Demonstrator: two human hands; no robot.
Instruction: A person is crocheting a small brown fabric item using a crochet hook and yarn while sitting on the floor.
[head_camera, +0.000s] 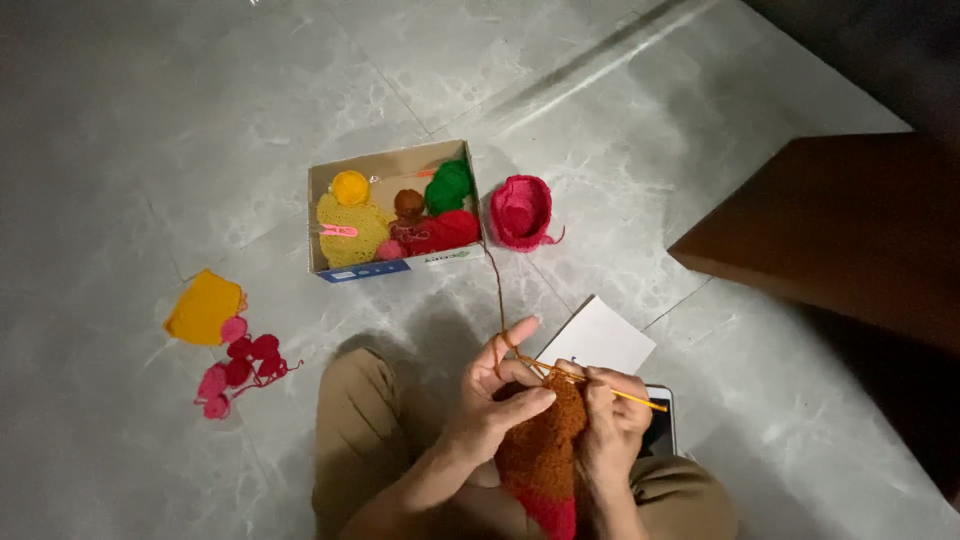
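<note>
Head view: you sit on the grey tiled floor (150, 130), knees bent, both hands low in the middle.
Left hand: your left hand (495, 400) has its fingers curled shut on the brown crochet piece (545, 450), index raised with the brown yarn strand (497, 290) over it.
Right hand: your right hand (612, 420) pinches the yellow crochet hook (600, 385).
Hook axis: nearly level, its free end pointing right and slightly toward you.
Crochet piece: hangs between your hands, long axis toward you, red at the near end.
Around: white card (600, 335) and phone (660, 425) lie just beyond your right hand; a pink knitted cup (520, 210) stands beside the box; a yellow piece (203, 308) and pink bits (240, 365) lie well left.
Box: the open cardboard box (395, 165) holds yellow, brown, green and red yarn work; the strand runs up to it.
</note>
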